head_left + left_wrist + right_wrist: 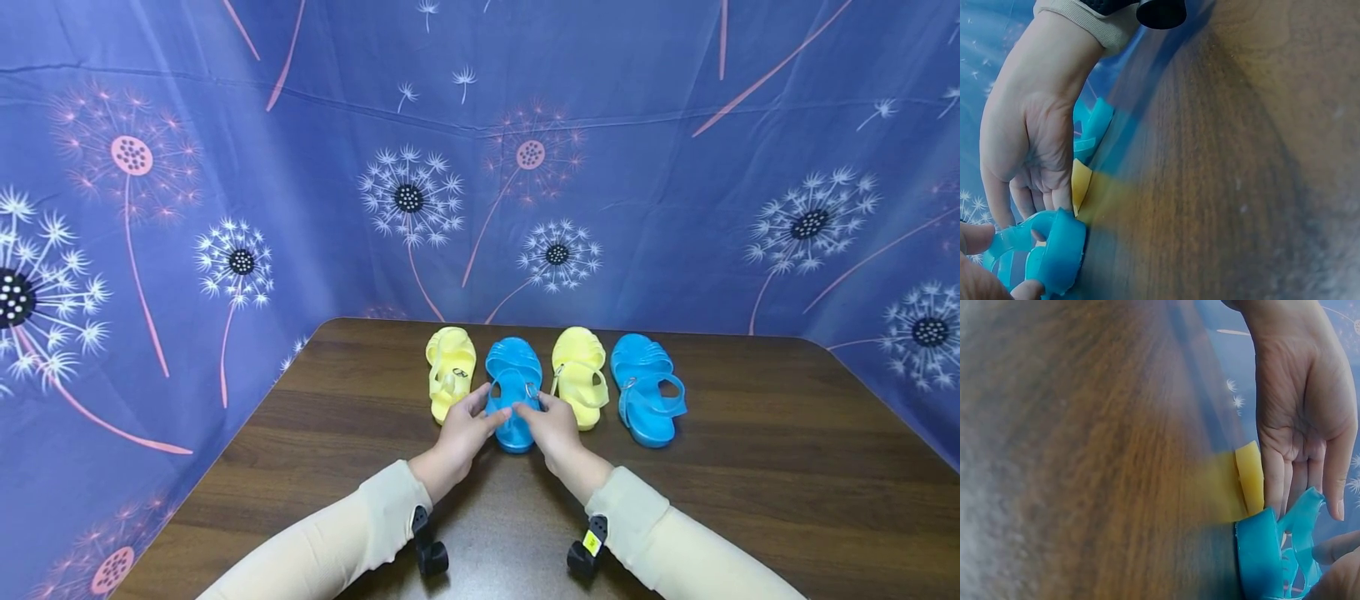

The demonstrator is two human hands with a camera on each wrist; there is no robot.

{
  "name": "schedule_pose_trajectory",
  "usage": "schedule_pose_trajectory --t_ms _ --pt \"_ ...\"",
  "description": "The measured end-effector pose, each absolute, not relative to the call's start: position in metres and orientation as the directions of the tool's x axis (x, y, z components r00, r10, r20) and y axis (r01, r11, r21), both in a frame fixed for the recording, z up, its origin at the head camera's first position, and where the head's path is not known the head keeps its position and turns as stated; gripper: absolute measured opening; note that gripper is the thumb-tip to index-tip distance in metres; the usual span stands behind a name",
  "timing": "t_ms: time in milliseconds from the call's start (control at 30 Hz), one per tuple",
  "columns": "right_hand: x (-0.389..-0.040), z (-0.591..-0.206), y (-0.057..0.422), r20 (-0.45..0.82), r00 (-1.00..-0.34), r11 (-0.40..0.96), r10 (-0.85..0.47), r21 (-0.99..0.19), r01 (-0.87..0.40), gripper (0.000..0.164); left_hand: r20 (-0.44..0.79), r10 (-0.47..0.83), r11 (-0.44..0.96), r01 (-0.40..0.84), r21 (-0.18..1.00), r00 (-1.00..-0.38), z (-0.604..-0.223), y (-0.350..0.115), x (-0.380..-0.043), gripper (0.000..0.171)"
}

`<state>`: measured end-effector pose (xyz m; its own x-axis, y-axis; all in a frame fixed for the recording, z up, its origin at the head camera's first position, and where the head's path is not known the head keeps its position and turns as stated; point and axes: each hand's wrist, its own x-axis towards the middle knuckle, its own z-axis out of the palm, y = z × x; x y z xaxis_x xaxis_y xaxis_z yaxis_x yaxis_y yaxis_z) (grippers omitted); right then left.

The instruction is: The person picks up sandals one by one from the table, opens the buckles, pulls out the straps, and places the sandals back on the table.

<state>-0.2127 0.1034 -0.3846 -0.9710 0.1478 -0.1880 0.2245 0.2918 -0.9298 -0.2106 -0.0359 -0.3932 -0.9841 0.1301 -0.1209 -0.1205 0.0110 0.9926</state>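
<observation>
A blue sandal [513, 358] stands on the table, its open toe end away from me and its heel toward me. My left hand [462, 429] is at its left side, the thumb over the strap and the fingers along the outside. Mirroring it, my right hand [558, 429] holds the right side. Each wrist view shows the opposite hand's palm, with the strap of the blue sandal [1063, 253] between thumb and fingers. Close beside the hands are one yellow sandal [452, 346] on the left and another yellow sandal [577, 346] on the right.
At the right end of the row lies a second blue sandal [651, 400] with a back strap. The brown wooden table [787, 467] ends at a blue dandelion-print cloth [637, 167] hanging behind it. Black wrist cameras hang below both cuffs.
</observation>
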Motion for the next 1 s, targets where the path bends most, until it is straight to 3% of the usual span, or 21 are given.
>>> schedule_pose_trajectory --t_ms 1000 --pt "-0.192 -0.384 0.102 -0.180 -0.974 0.311 0.135 -0.926 0.215 0.062 -0.091 0.088 0.012 -0.090 0.996 -0.992 -0.395 -0.038 -0.188 0.065"
